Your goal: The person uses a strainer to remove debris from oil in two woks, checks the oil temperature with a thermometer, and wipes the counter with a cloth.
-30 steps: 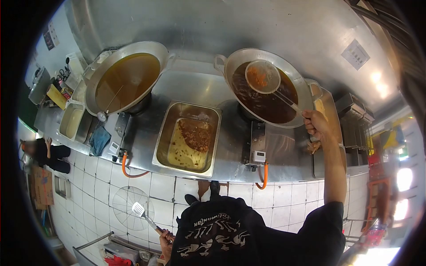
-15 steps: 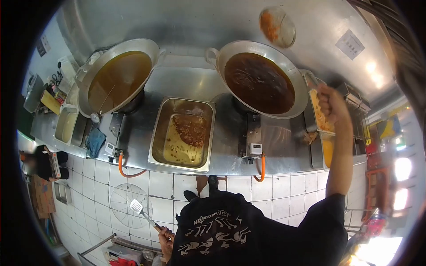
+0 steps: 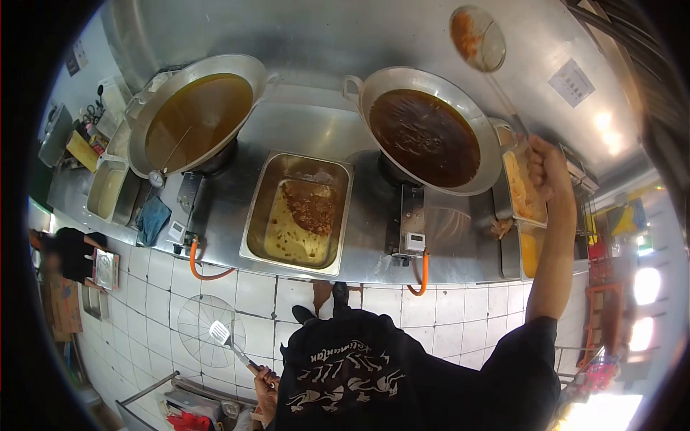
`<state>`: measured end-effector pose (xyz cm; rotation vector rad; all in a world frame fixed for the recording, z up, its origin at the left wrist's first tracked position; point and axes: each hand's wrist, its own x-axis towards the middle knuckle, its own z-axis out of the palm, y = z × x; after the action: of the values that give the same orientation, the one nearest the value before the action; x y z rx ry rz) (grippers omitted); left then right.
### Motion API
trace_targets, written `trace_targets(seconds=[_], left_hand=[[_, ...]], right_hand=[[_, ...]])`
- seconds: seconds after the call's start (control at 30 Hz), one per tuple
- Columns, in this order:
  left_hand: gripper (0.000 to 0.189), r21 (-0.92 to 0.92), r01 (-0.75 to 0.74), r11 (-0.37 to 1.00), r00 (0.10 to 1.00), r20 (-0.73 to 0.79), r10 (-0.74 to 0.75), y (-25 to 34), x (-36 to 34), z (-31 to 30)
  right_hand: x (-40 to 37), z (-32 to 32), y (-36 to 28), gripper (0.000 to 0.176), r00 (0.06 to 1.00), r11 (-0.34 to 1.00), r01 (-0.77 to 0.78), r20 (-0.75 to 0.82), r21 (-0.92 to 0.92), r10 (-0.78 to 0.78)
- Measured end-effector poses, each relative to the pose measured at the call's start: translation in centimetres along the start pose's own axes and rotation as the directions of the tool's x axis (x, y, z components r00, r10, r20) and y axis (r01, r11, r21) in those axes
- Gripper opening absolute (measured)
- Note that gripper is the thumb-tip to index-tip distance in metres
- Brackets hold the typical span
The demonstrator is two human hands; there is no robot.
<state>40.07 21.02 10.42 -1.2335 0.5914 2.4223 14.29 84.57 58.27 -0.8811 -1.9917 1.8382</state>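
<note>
Closed round the handle, my right hand holds up a long-handled skimmer; reddish-orange bits cling to one side of its round bowl. The skimmer is raised above and right of the right wok, which holds dark brown oil with a rippled surface. Low by my left side, my left hand grips a slotted spatula by its handle, its blade pointing away over the tiled floor. Between the two woks sits a deep steel pan with brown crumbs and yellowish oil in it.
The left wok holds lighter brown oil, with a dial thermometer at its rim. Right of the counter stand trays of food and yellow liquid. Orange hoses hang at the front edge. A person with a box stands far left.
My right hand and the skimmer have shifted slightly up and right, away from the right wok. My left hand keeps the spatula low. The person at far left now shows the box more fully.
</note>
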Motion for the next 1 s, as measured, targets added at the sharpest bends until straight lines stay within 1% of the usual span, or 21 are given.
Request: trace_targets(seconds=[0.07,0.13,0.2,0.27,0.33,0.37,0.43,0.5,0.53,0.57,0.63,0.67,0.73,0.77,0.8,0.83,0.87,0.9,0.93,0.97,1.0], left_hand=[[0.022,-0.019,-0.002,1.000,1.000,-0.002,0.002,0.1,0.1,-0.2],[0.022,0.010,0.024,1.000,1.000,0.010,-0.024,0.2,0.2,-0.5],[0.022,-0.020,0.017,1.000,1.000,0.020,-0.017,-0.2,0.5,-0.9],[0.022,-0.054,0.009,0.998,1.000,0.030,-0.007,-0.6,0.7,-1.2],[0.021,-0.036,0.014,0.999,1.000,-0.008,-0.014,-0.7,0.5,-1.0],[0.021,-0.050,0.011,0.999,1.000,-0.005,-0.011,-0.8,0.5,-0.9],[0.022,-0.005,0.007,1.000,1.000,0.021,-0.007,-0.9,0.0,-0.6],[0.023,0.004,0.015,1.000,1.000,0.027,-0.015,-1.0,-0.1,-0.8],[0.023,-0.015,0.025,1.000,0.999,0.027,-0.025,-1.1,0.0,-1.4],[0.023,-0.031,0.034,0.999,0.999,0.024,-0.033,-1.2,0.1,-1.9],[0.024,0.087,-0.006,0.996,1.000,-0.025,0.008,-1.4,0.8,-3.2],[0.026,0.137,-0.033,0.990,0.998,-0.051,0.041,-1.3,-0.2,-1.4],[0.025,0.021,0.004,1.000,1.000,-0.028,-0.004,-1.8,0.5,-3.3],[0.026,-0.063,0.025,0.998,1.000,0.012,-0.025,-1.9,1.1,-4.0],[0.026,-0.077,0.013,0.997,1.000,0.005,-0.013,-1.8,1.0,-4.0],[0.027,-0.087,0.019,0.996,1.000,-0.023,-0.021,-1.8,1.0,-3.9],[0.027,-0.097,0.030,0.995,0.998,-0.050,-0.035,-1.9,1.0,-3.8],[0.027,-0.110,0.029,0.994,0.998,-0.053,-0.035,-2.0,1.0,-3.9],[0.027,-0.151,0.036,0.988,0.999,-0.008,-0.038,-2.2,1.1,-4.2],[0.027,-0.189,0.044,0.981,0.999,0.038,-0.037,-2.3,1.0,-4.4],[0.027,-0.212,0.051,0.976,0.998,0.032,-0.045,-2.4,1.1,-4.6]], right_hand=[[0.1,-0.6,-0.6,0.013,0.996,0.993,0.036,0.080,0.113,-0.046],[0.0,0.0,0.2,0.013,0.998,0.996,0.017,0.058,0.092,-0.022],[0.5,0.5,2.1,0.013,0.999,0.998,0.003,0.043,0.068,-0.005],[1.7,0.8,5.5,0.010,0.995,0.997,-0.082,-0.048,-0.006,0.082],[1.5,1.7,7.7,0.010,0.981,0.980,-0.192,0.014,-0.057,0.193],[1.8,1.7,8.7,0.010,0.982,0.981,-0.184,0.023,-0.064,0.186],[1.9,2.2,9.9,0.010,0.946,0.947,-0.306,0.082,-0.096,0.314],[1.2,2.6,9.4,0.010,0.949,0.949,-0.295,0.085,-0.112,0.304],[0.4,3.2,8.8,0.020,0.950,0.949,-0.291,0.081,-0.120,0.301],[-0.6,4.0,7.8,0.020,0.948,0.948,-0.295,0.086,-0.123,0.306],[-3.3,6.2,5.6,0.021,0.973,0.965,-0.158,0.132,-0.208,0.188],[-4.0,6.9,5.2,0.021,0.968,0.962,-0.171,0.143,-0.211,0.204],[-4.8,8.6,5.4,0.023,0.970,0.937,-0.021,0.219,-0.349,0.104],[-4.6,9.5,7.0,0.023,0.965,0.937,-0.023,0.238,-0.348,0.112],[-3.8,10.3,9.2,0.026,0.949,0.834,0.250,0.295,-0.492,-0.111],[-4.1,11.3,10.2,0.028,0.870,0.637,0.490,0.383,-0.596,-0.311],[-4.9,12.5,11.4,0.032,0.787,0.464,0.615,0.452,-0.638,-0.421],[-5.7,14.1,12.4,0.034,0.762,0.323,0.634,0.499,-0.702,-0.412],[-6.4,15.5,13.6,0.038,0.741,0.174,0.641,0.544,-0.747,-0.395],[-7.2,16.7,14.5,0.038,0.738,0.170,0.646,0.551,-0.744,-0.390],[-7.8,17.9,15.4,0.043,0.762,-0.006,0.609,0.587,-0.793,-0.272]])
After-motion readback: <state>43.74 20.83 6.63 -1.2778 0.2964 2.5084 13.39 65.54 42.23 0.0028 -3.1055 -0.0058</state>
